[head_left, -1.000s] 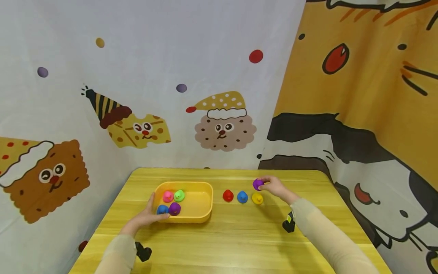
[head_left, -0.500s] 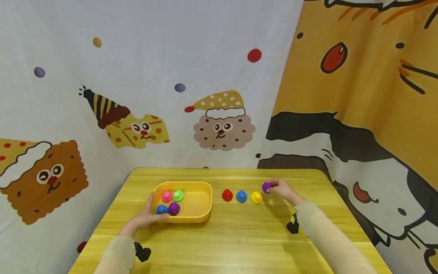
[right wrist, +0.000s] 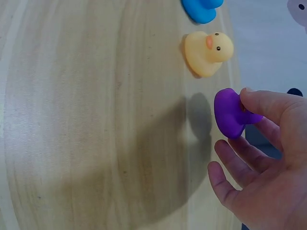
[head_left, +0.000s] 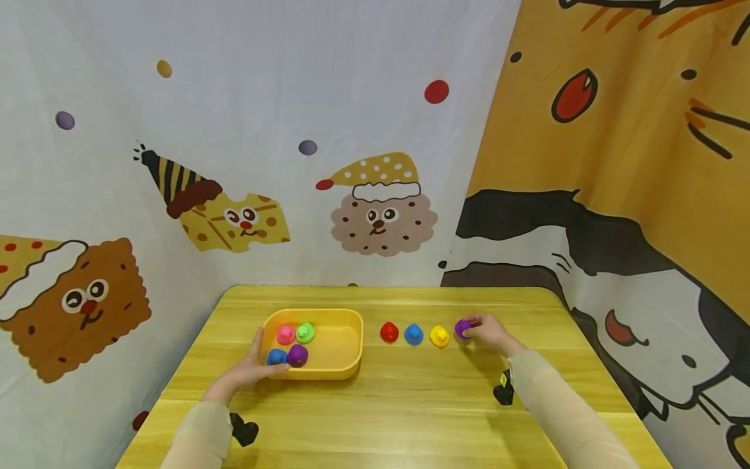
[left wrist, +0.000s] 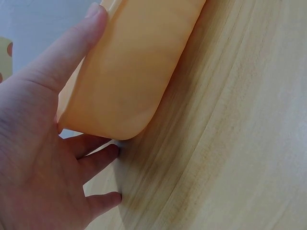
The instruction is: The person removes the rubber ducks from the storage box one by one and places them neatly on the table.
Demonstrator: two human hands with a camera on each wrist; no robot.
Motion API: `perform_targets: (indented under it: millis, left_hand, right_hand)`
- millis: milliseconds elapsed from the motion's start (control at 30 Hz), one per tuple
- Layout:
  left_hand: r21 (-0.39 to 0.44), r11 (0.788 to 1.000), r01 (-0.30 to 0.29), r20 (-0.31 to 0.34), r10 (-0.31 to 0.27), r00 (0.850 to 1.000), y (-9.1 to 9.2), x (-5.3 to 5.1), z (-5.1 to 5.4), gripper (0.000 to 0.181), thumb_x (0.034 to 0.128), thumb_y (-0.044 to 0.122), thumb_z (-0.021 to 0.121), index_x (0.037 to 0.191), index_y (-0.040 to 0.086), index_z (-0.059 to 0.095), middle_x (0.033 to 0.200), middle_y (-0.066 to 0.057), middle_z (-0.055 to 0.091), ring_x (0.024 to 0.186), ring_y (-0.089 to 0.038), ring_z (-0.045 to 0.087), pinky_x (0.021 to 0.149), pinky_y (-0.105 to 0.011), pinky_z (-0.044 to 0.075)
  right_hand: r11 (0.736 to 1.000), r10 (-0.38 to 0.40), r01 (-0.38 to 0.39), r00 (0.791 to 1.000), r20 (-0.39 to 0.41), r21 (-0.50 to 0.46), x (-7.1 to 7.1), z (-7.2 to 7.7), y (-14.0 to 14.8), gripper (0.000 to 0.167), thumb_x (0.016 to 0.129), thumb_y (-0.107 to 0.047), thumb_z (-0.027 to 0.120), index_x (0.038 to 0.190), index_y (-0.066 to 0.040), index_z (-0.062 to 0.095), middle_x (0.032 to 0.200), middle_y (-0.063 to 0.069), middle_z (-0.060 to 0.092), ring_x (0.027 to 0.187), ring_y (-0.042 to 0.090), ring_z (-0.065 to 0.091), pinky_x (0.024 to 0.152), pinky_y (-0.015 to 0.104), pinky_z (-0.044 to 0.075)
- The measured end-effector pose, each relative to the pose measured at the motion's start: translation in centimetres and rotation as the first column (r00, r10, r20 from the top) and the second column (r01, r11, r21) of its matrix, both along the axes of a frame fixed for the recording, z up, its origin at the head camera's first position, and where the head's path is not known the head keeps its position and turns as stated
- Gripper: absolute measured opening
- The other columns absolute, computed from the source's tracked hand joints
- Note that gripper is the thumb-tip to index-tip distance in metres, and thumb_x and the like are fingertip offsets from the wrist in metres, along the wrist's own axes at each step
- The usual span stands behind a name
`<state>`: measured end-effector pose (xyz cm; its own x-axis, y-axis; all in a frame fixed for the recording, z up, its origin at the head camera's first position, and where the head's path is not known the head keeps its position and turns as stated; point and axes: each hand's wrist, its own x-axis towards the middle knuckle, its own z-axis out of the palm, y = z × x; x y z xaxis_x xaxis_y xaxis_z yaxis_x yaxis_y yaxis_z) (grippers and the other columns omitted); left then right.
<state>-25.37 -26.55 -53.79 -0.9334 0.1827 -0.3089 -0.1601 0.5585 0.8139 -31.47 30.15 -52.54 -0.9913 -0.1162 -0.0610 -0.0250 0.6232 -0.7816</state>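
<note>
My right hand (head_left: pixel 491 331) pinches a purple duck (head_left: pixel 463 328) between thumb and fingers, just right of the yellow duck (head_left: pixel 439 336). In the right wrist view the purple duck (right wrist: pixel 230 113) is near the tabletop; whether it touches is unclear. A blue duck (head_left: pixel 413 334) and a red duck (head_left: pixel 389 332) stand left of the yellow one in a row. My left hand (head_left: pixel 249 369) grips the left corner of the yellow tray (head_left: pixel 334 375), thumb along its near wall. The tray holds pink (head_left: pixel 286 335), green (head_left: pixel 305 333), blue (head_left: pixel 277 357) and purple ducks (head_left: pixel 297 355).
The wooden table (head_left: pixel 375 417) reaches back to a white curtain (head_left: pixel 246 98) with cartoon prints. An orange printed cloth (head_left: pixel 633 130) hangs at the right. Black devices are fixed near both wrists.
My right hand has carried the purple duck rightward and toward me, from behind the yellow duck to its right side. My left hand stays on the tray.
</note>
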Motion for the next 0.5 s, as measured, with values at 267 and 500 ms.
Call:
perform_targets:
  millis: [267, 500]
  left_hand:
    - [0.005, 1.0, 0.011, -0.029, -0.011, 1.0, 0.2, 0.4, 0.3, 0.13, 0.0788, 0.052, 0.075, 0.149, 0.011, -0.027, 0.154, -0.031, -0.018, 0.138, -0.057, -0.004, 0.106, -0.068, 0.001]
    - [0.011, 1.0, 0.01, -0.026, -0.01, 1.0, 0.2, 0.4, 0.5, 0.129, 0.0805, 0.046, 0.076, 0.148, 0.009, -0.027, 0.153, -0.033, -0.019, 0.136, -0.058, -0.005, 0.105, -0.07, 0.001]
  right_hand:
    - [1.0, -0.007, 0.007, 1.0, 0.007, -0.012, 0.2, -1.1, 0.2, 0.037, 0.084, 0.0, 0.069, 0.114, 0.018, 0.057, 0.108, 0.03, 0.062, 0.102, 0.041, 0.059, 0.089, 0.048, 0.049]
    - [1.0, -0.008, 0.007, 1.0, 0.02, 0.008, 0.0, -1.5, 0.4, 0.035, 0.085, -0.002, 0.069, 0.114, 0.016, 0.06, 0.105, 0.025, 0.065, 0.098, 0.035, 0.061, 0.089, 0.046, 0.049]
